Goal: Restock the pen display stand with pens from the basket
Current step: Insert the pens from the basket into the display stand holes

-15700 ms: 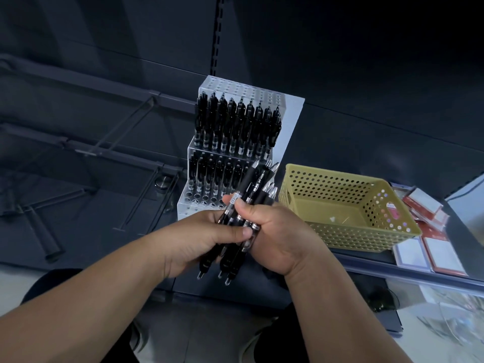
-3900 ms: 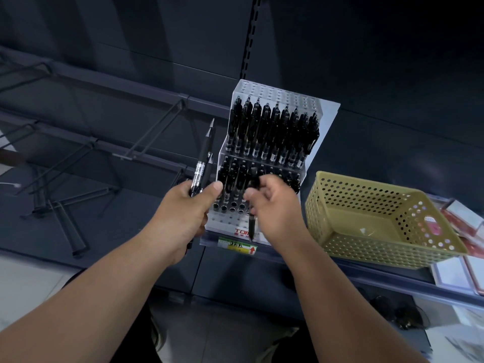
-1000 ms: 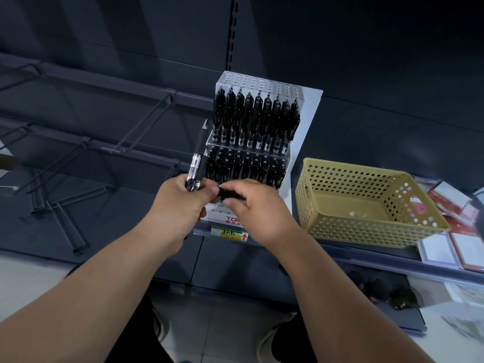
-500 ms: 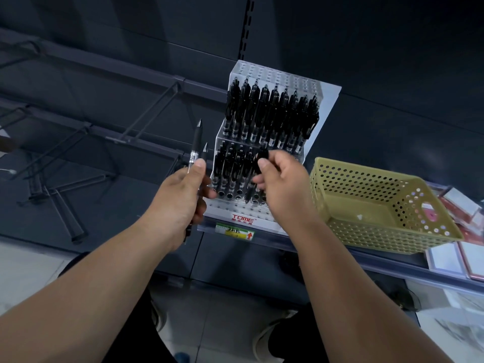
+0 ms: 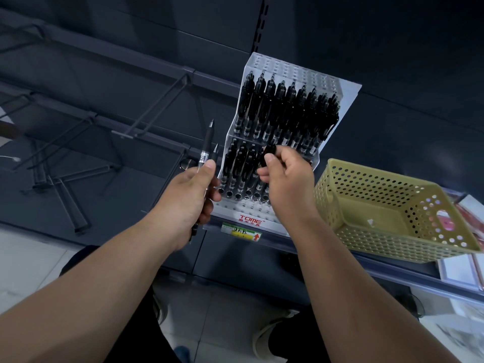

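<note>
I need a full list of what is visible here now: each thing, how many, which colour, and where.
display stand: one, clear, tiered, on the shelf.
stocked pens: many, black, upright in upper and lower tiers.
basket: one, pale yellow, on the shelf right of the stand; no pens visible inside.
scrap: one, white, on the basket floor.
price label: one, green-yellow, shelf edge below the stand.
wire hooks: several, dark grey, on rails at left.
cards: several, white and red, right of the basket.
spare pens: at least two, black, tips up, beside the stand.
single pen: one, black, at the lower tier.
left hand: one, grips the spare pens.
right hand: one, pinches the single pen.
</note>
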The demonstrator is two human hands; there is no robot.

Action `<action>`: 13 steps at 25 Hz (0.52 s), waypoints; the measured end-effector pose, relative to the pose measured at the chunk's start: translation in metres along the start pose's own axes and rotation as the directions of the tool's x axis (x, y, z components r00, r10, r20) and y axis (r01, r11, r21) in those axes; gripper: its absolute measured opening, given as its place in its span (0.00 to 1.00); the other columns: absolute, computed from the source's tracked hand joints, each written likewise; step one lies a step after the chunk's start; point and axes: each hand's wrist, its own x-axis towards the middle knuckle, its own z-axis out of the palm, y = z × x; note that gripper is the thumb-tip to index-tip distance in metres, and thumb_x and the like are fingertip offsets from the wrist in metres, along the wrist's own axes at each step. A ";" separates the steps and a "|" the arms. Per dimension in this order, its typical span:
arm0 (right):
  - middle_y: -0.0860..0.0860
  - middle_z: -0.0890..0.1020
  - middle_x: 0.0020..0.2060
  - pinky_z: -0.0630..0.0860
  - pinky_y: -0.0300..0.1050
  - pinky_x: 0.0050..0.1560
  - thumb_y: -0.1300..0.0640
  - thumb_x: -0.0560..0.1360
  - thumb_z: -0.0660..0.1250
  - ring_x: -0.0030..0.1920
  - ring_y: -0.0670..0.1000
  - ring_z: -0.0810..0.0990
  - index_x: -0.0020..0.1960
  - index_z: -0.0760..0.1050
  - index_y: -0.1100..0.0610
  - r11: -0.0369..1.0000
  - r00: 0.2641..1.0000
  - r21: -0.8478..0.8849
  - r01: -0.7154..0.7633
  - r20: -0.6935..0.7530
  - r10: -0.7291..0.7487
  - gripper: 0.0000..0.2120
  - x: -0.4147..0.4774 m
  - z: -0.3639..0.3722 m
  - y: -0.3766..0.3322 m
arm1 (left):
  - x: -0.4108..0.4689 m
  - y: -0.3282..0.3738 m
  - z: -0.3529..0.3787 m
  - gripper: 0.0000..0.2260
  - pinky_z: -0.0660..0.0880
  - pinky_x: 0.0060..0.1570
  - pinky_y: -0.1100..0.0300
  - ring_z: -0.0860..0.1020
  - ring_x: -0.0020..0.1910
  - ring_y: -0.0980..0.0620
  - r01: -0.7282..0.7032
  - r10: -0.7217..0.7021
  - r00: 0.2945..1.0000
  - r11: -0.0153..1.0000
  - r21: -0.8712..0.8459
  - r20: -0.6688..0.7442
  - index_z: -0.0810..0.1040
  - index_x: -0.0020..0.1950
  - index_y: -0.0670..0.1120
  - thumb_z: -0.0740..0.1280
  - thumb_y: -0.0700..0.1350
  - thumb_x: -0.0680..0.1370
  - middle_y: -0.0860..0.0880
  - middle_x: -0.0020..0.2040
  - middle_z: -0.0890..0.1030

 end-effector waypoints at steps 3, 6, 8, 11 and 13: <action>0.56 0.81 0.49 0.78 0.36 0.44 0.57 0.82 0.59 0.42 0.41 0.80 0.60 0.75 0.56 0.999 1.000 -0.044 0.020 -0.009 -0.020 0.10 0.000 -0.001 -0.001 | 0.001 -0.001 0.000 0.16 0.62 0.26 0.62 0.66 0.25 0.55 0.010 -0.010 1.000 1.000 0.000 0.001 0.73 0.41 0.46 0.59 0.56 0.81 0.51 0.29 0.74; 0.55 0.80 0.49 0.78 0.46 0.53 0.57 0.82 0.60 0.46 0.45 0.80 0.63 0.75 0.57 0.995 1.000 -0.101 0.026 -0.003 -0.026 0.12 -0.003 0.000 0.003 | 0.002 -0.002 0.000 0.16 0.62 0.25 0.63 0.66 0.25 0.55 0.016 -0.016 1.000 1.000 0.004 0.008 0.73 0.41 0.46 0.59 0.56 0.81 0.51 0.29 0.74; 0.55 0.80 0.50 0.78 0.50 0.55 0.57 0.81 0.60 0.48 0.47 0.81 0.64 0.75 0.59 0.992 1.000 -0.122 0.027 0.008 -0.026 0.13 -0.003 0.003 0.009 | 0.002 -0.003 0.000 0.16 0.62 0.24 0.63 0.66 0.24 0.55 0.021 -0.021 1.000 1.000 -0.002 0.010 0.73 0.41 0.46 0.59 0.56 0.81 0.51 0.29 0.73; 0.53 0.79 0.53 0.78 0.54 0.54 0.56 0.81 0.62 0.51 0.51 0.81 0.63 0.76 0.59 0.980 0.999 -0.192 0.052 0.012 -0.050 0.13 -0.003 0.010 0.018 | 0.002 -0.005 0.002 0.16 0.61 0.24 0.63 0.66 0.24 0.55 0.028 -0.028 1.000 1.000 -0.006 0.012 0.73 0.40 0.46 0.59 0.56 0.81 0.50 0.30 0.73; 0.52 0.81 0.51 0.79 0.55 0.52 0.54 0.80 0.62 0.50 0.52 0.81 0.62 0.76 0.56 0.976 0.999 -0.216 0.038 0.016 -0.036 0.12 -0.006 0.015 0.023 | 0.002 -0.006 0.003 0.15 0.62 0.24 0.63 0.66 0.25 0.55 0.030 -0.030 0.999 1.000 -0.004 0.010 0.73 0.42 0.46 0.59 0.55 0.81 0.49 0.32 0.74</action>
